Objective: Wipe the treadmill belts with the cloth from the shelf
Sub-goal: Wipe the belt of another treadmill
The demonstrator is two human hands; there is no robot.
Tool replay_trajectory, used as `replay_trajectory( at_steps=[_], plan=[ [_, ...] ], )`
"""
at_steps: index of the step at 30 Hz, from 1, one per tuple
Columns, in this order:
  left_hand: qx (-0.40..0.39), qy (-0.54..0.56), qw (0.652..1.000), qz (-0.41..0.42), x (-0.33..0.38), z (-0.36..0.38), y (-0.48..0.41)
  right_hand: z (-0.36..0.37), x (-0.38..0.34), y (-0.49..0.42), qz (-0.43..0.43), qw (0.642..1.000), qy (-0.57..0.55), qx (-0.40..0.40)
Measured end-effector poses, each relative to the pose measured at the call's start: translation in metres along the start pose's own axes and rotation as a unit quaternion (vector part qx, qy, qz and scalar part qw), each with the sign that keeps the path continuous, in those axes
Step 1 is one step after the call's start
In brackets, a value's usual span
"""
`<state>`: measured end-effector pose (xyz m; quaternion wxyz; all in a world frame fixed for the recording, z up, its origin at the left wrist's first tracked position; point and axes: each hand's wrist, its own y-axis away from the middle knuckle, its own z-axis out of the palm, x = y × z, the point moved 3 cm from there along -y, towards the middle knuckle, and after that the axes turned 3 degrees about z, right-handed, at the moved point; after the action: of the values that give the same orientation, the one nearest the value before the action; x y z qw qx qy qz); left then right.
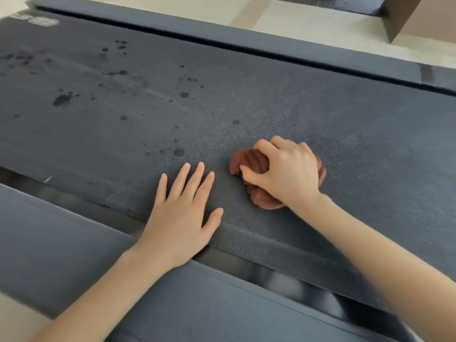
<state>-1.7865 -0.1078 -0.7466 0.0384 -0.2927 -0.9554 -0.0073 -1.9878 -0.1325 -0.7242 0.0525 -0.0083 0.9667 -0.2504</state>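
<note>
A dark grey treadmill belt (pixel 222 99) runs across the head view, with dark wet spots on its left part. My right hand (pixel 286 171) grips a bunched reddish-brown cloth (pixel 249 161) and holds it down on the belt near the middle. My left hand (pixel 182 211) lies flat on the belt's near edge, fingers straight and spread, a little to the left of the cloth and apart from it.
A grey side rail (pixel 61 243) borders the belt on my side, with a dark gap between rail and belt. The far side rail (pixel 246 38) runs along the other edge. Beyond it lie light flooring and a brown box-like object (pixel 424 18) at the top right.
</note>
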Motion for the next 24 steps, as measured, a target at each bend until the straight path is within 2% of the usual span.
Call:
replay_trajectory(
  at_steps=[5,9,12,16,20,24],
  plan=[
    [0.007,-0.004,0.999,0.050,-0.011,-0.002,0.002,0.041,0.010,-0.095,0.112,0.991,0.057,-0.043],
    [0.028,-0.007,0.994,0.106,-0.061,-0.012,0.010,0.048,0.007,-0.117,0.162,0.983,0.071,-0.056],
    [0.010,-0.006,0.998,0.057,-0.125,-0.027,0.011,0.037,-0.014,-0.092,0.141,0.988,0.057,-0.036],
    [-0.033,0.025,0.999,-0.017,-0.198,-0.033,0.019,0.015,-0.091,-0.033,0.094,0.995,0.037,-0.017],
    [-0.052,0.065,0.997,0.004,-0.211,-0.029,0.027,-0.003,-0.168,0.022,0.076,0.997,0.030,-0.010],
    [-0.028,0.046,0.998,0.037,-0.210,-0.025,0.027,-0.005,-0.188,0.033,0.076,0.996,0.038,-0.031]
  ],
)
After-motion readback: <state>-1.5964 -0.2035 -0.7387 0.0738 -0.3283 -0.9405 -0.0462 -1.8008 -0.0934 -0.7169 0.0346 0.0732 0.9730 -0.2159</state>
